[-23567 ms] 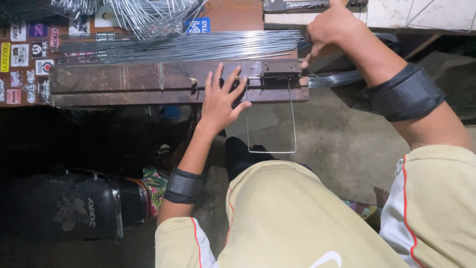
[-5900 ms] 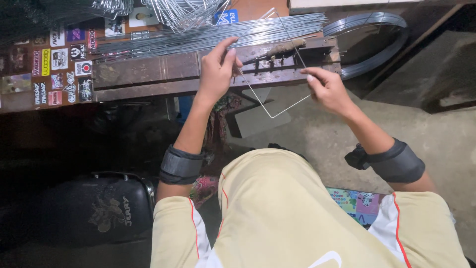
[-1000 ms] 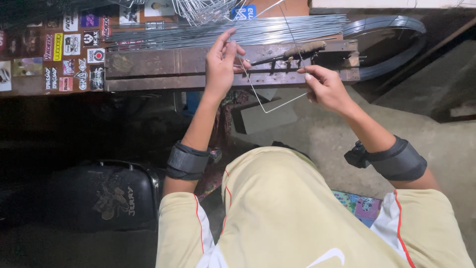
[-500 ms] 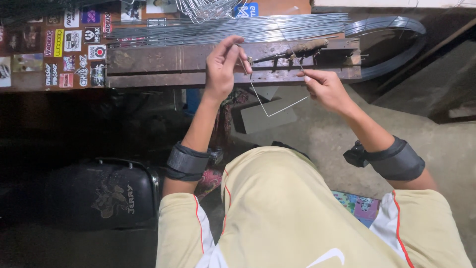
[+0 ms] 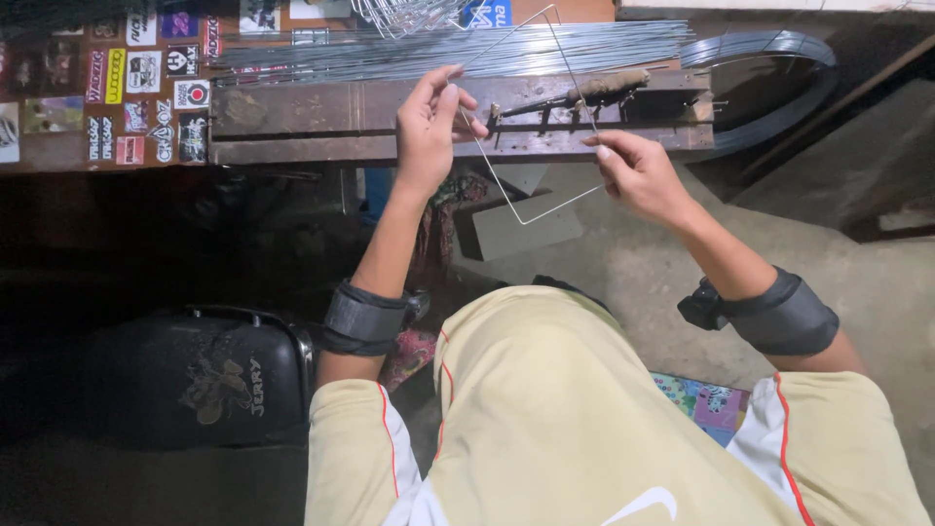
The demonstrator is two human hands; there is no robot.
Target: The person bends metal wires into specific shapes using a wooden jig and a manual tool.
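Note:
A thin steel wire bent into a square frame (image 5: 526, 218) hangs tilted in front of the metal bending jig (image 5: 321, 122). My left hand (image 5: 429, 127) pinches the frame's left side near the jig's pegs. My right hand (image 5: 638, 175) grips its right side. One corner of the frame points down toward the floor, another rises over the straight wire bundle (image 5: 467, 54). A wooden-handled lever (image 5: 594, 90) lies on the jig between my hands. Black bands wrap both forearms.
A coil of wire (image 5: 779, 68) leans at the jig's right end. A stickered board (image 5: 97, 88) stands at the left. A dark case (image 5: 205, 375) sits by my left knee. A grey block (image 5: 516, 229) lies on the concrete floor below the jig.
The wire frame has been lifted and turned, so its upper corner now reaches over the wire bundle. My left hand's fingers have opened a little along the wire.

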